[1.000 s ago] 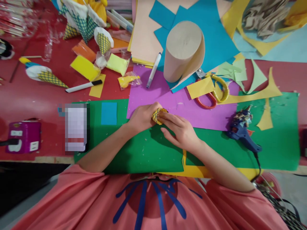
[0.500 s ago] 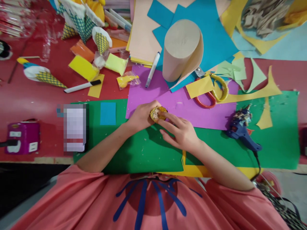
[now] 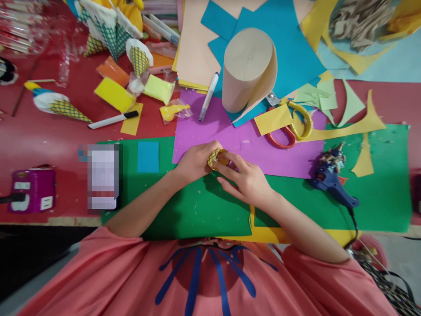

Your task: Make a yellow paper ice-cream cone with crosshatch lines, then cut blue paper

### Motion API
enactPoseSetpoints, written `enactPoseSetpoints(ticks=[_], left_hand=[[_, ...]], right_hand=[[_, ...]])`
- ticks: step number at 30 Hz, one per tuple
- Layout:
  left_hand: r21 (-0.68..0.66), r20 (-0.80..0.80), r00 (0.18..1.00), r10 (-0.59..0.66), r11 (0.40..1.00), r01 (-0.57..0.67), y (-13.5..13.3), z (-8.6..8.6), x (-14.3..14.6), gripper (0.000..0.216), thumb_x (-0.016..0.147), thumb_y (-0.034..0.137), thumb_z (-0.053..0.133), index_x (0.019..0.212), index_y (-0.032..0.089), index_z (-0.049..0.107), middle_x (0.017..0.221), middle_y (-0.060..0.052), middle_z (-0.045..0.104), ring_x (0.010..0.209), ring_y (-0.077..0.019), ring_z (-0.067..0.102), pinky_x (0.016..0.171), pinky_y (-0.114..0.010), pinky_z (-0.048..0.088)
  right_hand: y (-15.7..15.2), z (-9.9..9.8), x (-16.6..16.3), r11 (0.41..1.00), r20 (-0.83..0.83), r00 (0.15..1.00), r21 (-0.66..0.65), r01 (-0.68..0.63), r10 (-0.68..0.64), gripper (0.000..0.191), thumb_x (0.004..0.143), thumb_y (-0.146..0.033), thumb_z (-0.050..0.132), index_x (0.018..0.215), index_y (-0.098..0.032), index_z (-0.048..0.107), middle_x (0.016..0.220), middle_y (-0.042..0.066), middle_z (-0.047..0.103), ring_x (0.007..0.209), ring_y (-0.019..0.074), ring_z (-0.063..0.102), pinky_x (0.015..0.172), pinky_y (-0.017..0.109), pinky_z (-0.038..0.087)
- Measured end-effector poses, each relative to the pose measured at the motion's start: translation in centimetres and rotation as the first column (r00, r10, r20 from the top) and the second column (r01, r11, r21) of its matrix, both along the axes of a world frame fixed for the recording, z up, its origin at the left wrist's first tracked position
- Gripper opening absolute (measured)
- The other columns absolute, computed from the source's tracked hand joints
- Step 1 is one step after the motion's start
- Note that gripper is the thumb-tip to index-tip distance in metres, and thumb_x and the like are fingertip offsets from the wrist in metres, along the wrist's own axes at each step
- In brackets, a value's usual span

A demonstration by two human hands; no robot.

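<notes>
Centre of the frame: left hand (image 3: 194, 161) curled around a small yellow paper piece with a dark crosshatch pattern (image 3: 217, 158), fingers closed on it; right hand (image 3: 248, 180) meeting it from the other side, fingertips (image 3: 226, 154) pinching its edge. Both resting over the seam between a purple paper sheet (image 3: 256, 149) and a green paper sheet (image 3: 184, 206).

Right of the hands: blue glue gun (image 3: 329, 180) lying on the green (cord trailing off the lower edge). Above: red-and-yellow-handled scissors (image 3: 289, 131), partly under a yellow scrap, and a tall roll of beige paper (image 3: 248, 66) standing on teal sheets. Upper left: patterned paper cones (image 3: 62, 105), a black-capped white marker (image 3: 113, 119). Left edge: purple power strip (image 3: 31, 191). No legible writing anywhere; the upright rectangle beside the green sheet blurred out.
</notes>
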State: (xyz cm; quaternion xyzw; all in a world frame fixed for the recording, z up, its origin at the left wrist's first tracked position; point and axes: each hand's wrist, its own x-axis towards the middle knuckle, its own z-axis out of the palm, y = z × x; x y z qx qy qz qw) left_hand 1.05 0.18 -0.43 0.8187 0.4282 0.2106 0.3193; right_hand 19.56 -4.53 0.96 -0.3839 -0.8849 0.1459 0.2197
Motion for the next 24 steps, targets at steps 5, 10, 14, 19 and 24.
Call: enactPoseSetpoints(ticks=[5,10,14,19,24], left_hand=[[-0.026,-0.036,0.998,0.051,0.998,-0.052,0.04,-0.39,-0.09,0.012,0.077,0.027,0.055,0.085,0.020,0.050,0.069,0.003,0.062,0.061,-0.0114,0.058,0.053,-0.021,0.038],[-0.050,-0.050,0.996,0.075,0.996,-0.078,0.07,-0.41,-0.25,0.011,0.078,0.026,0.055,0.086,0.020,0.052,0.072,0.003,0.064,0.064,-0.0113,0.061,0.054,-0.020,0.039],[-0.058,-0.053,0.996,0.073,0.995,-0.076,0.02,-0.38,-0.30,0.012,0.077,0.025,0.056,0.087,0.020,0.052,0.072,0.004,0.064,0.063,-0.0109,0.060,0.055,-0.020,0.039],[-0.035,-0.057,0.998,0.033,0.999,-0.035,0.08,-0.50,-0.29,0.011,0.076,0.023,0.056,0.085,0.019,0.050,0.069,0.004,0.061,0.059,-0.0098,0.056,0.054,-0.020,0.037],[-0.031,-0.063,0.998,0.018,0.999,-0.020,-0.02,-0.29,-0.18,0.007,0.077,0.022,0.052,0.083,0.019,0.049,0.067,0.005,0.058,0.057,-0.0093,0.053,0.053,-0.021,0.036]], right_hand=[[0.04,-0.29,0.29,1.000,-0.045,0.999,-0.007,-0.016,0.016,0.041,0.091,-0.030,0.045,0.128,-0.013,0.050,0.128,0.015,0.057,0.091,0.0203,0.066,0.075,0.033,0.057],[0.13,-0.22,0.46,0.999,0.009,0.999,-0.023,-0.037,0.038,0.046,0.093,-0.031,0.042,0.137,-0.018,0.042,0.131,0.013,0.055,0.085,0.0177,0.066,0.073,0.033,0.057],[0.27,-0.15,0.41,0.999,0.021,0.999,0.006,-0.048,0.048,0.039,0.092,-0.030,0.043,0.128,-0.017,0.052,0.128,0.014,0.057,0.083,0.0176,0.066,0.071,0.033,0.057],[0.32,-0.12,0.50,0.999,0.035,0.998,0.007,-0.051,0.051,0.036,0.093,-0.030,0.042,0.124,-0.018,0.056,0.130,0.014,0.055,0.081,0.0167,0.066,0.072,0.033,0.057],[0.34,-0.28,0.43,0.998,0.039,0.998,-0.035,-0.049,0.050,0.036,0.092,-0.030,0.042,0.124,-0.019,0.055,0.131,0.014,0.052,0.084,0.0178,0.065,0.074,0.035,0.057]])
